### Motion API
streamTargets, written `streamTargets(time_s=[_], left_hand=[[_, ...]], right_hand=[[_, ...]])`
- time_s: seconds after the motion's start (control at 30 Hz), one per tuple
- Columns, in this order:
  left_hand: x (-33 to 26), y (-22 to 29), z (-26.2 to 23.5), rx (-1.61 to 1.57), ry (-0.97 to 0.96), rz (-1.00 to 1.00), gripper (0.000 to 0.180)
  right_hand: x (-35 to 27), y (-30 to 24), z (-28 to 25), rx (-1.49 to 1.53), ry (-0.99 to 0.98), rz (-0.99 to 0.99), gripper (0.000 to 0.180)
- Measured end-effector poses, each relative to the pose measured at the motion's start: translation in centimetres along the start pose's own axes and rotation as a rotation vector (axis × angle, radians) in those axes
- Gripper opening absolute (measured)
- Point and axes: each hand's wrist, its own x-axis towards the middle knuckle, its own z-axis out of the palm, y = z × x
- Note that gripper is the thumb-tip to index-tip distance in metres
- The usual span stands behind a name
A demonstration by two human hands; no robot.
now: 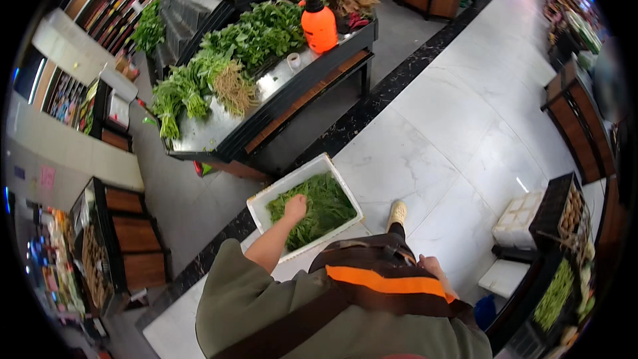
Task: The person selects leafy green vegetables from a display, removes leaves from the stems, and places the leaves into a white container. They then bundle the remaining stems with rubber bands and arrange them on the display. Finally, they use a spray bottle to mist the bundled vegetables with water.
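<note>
A white foam box (259, 205) stands on the floor in front of me, filled with long leafy greens (325, 206). My left hand (296, 207) reaches down into the box, its fingers closed around a bunch of the greens at the left side of the pile. My right hand (432, 267) hangs by my hip, beside my brown and orange apron (379, 279). Only part of that hand shows, and I cannot see whether it holds anything. My shoe (397, 214) stands just right of the box.
Beyond the box is a metal display table (206, 134) with bundles of greens (199, 83), an orange spray bottle (319, 23) and a small white cup (294, 61). Wooden produce stands line the left (129, 239) and right (578, 126). White foam boxes (518, 216) are stacked at right.
</note>
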Motion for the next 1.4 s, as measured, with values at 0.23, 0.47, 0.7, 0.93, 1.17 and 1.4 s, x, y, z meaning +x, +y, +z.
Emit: streamTargets(time_s=[0.23, 0.47, 0.7, 0.93, 1.17, 1.4], left_hand=[[-5.3, -7.7, 8.9, -0.460, 0.133, -0.630, 0.048], [-16.8, 5.9, 13.9, -0.811, -0.220, -1.106, 0.029], [-14.1, 12.2, 15.5, -1.097, -0.184, -1.074, 0.024], [-1.7, 7.9, 9.1, -1.221, 0.177, -1.074, 0.031], [4.4, 7.2, -3.4, -1.194, 0.488, -1.005, 0.034], [5.4, 8.9, -0.9, -1.047, 0.524, -1.187, 0.033]], right_hand=[[15.7, -12.7, -17.2, -0.086, 0.205, -0.035, 0.032], [25.8, -38.0, -24.3, -0.366, 0.164, -0.371, 0.032], [33.1, -62.1, -17.2, -0.358, -0.008, -0.666, 0.022], [38.4, -80.6, -12.7, -0.745, 0.395, -1.053, 0.035], [42.8, -90.3, -10.1, -1.021, 0.565, -1.202, 0.054], [49.1, -95.2, -9.1, -1.082, 0.275, -1.247, 0.063]])
